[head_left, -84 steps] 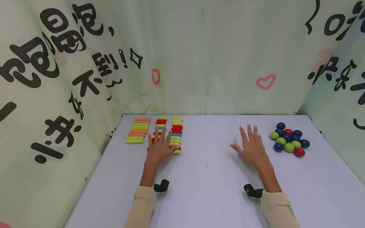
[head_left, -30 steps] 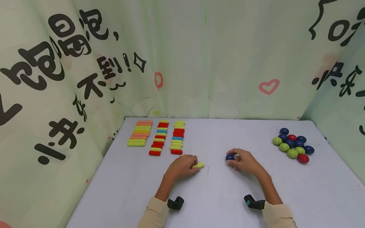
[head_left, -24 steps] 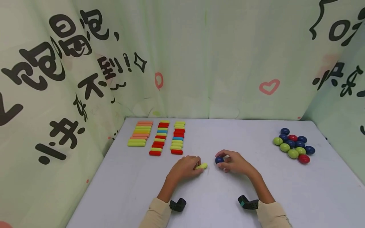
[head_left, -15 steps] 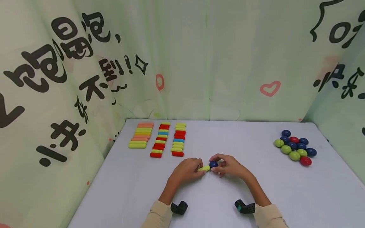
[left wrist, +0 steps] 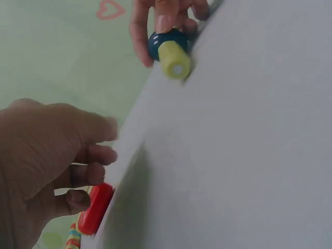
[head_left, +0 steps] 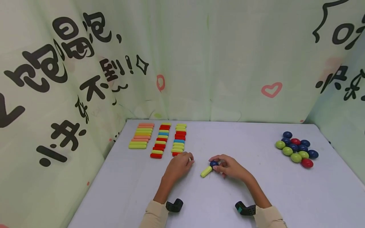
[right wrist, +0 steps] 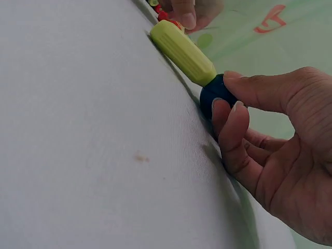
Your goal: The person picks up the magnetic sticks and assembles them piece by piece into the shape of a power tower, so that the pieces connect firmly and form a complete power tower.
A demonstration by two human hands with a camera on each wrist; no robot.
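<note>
Holding the blue ball [head_left: 214, 163] mid-table, the right hand [head_left: 228, 167] pinches it; a yellow stick [head_left: 206, 171] touches it. Both look hard, light, smooth: hold their sides. The left hand [head_left: 178, 164], loosely curled, reaches a red stick [left wrist: 95, 208].

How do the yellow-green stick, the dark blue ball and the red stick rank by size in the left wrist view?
1. yellow-green stick and dark blue ball: look alike, stick seen end-on, so unsure.
2. red stick: partly hidden and nearer the camera, so unsure.
</note>
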